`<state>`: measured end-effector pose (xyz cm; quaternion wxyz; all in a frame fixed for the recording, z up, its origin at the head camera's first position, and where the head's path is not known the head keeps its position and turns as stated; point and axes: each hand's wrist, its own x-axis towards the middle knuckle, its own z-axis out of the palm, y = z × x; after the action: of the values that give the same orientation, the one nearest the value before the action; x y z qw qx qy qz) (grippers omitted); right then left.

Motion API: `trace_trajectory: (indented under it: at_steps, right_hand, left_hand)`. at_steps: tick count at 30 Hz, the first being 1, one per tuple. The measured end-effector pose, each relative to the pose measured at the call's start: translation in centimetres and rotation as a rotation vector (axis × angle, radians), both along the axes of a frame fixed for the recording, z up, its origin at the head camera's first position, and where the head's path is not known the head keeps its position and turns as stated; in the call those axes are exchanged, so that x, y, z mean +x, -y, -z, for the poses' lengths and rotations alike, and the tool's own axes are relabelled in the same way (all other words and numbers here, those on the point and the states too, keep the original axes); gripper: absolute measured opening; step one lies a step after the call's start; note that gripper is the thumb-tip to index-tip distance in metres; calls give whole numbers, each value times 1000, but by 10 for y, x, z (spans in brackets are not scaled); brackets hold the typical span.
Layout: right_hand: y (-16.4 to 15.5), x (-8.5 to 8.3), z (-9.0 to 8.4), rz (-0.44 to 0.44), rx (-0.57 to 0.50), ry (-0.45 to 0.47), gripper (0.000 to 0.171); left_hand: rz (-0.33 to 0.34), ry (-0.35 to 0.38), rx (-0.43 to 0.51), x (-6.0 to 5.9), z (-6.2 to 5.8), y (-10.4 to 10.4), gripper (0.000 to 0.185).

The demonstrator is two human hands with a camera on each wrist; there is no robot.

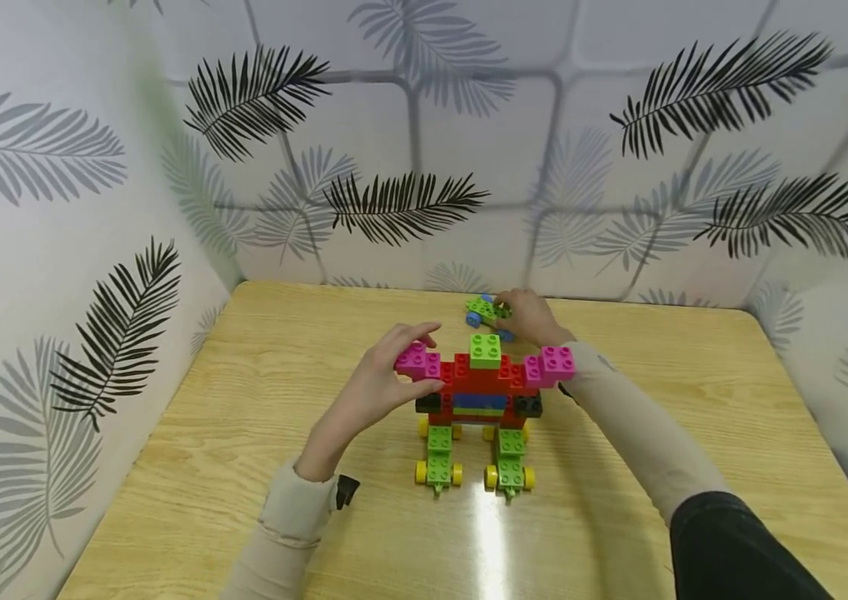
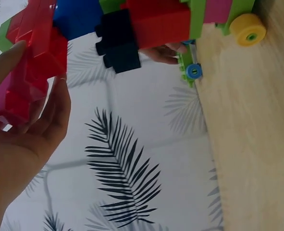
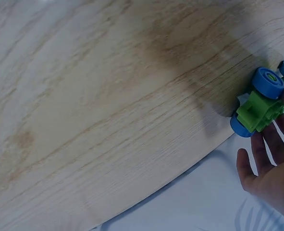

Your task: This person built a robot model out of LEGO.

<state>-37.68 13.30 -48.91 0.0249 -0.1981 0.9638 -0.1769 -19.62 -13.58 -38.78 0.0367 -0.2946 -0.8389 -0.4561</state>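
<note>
A toy brick robot figure (image 1: 478,384) stands mid-table, with a red body, pink arms, black side bricks and a lime top brick (image 1: 485,351). My left hand (image 1: 367,383) grips its left pink arm (image 1: 416,361) between thumb and fingers; in the left wrist view that hand (image 2: 31,139) curls round the pink and red bricks. Behind the figure, my right hand (image 1: 532,317) holds the near right end of a green toy car (image 1: 479,307) with blue wheels. Fingers lie along the car's green body (image 3: 258,111) in the right wrist view.
Under the figure are two green wheeled bases (image 1: 439,458) with yellow wheels. The wooden table (image 1: 243,400) ends at a leaf-patterned backdrop (image 1: 281,250), close behind the car. Another backdrop panel (image 1: 18,275) rises along the left side.
</note>
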Motion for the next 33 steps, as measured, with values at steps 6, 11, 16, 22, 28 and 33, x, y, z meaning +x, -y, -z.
trace_trajectory:
  at_steps: [6,11,16,22,28,33]
  right_hand:
    - [-10,8,-2,-37,-62,-6,39]
    - [-21,17,-17,-59,-130,10,38]
    - [-25,27,-51,-94,-181,-17,38]
    - [-25,44,-102,-170,-203,-88,37]
    - [-27,67,-150,-277,-185,-158,39]
    - [-26,90,-180,-368,-168,-214,39]
  left_hand:
    - [-5,105,165,3,16,-1,77]
    - [0,190,257,5,25,-1,79]
    - [-6,254,298,5,31,-1,77]
    - [-28,290,336,4,33,-3,73]
    - [-46,327,347,5,33,-6,70]
    - [-48,323,353,4,32,-9,69]
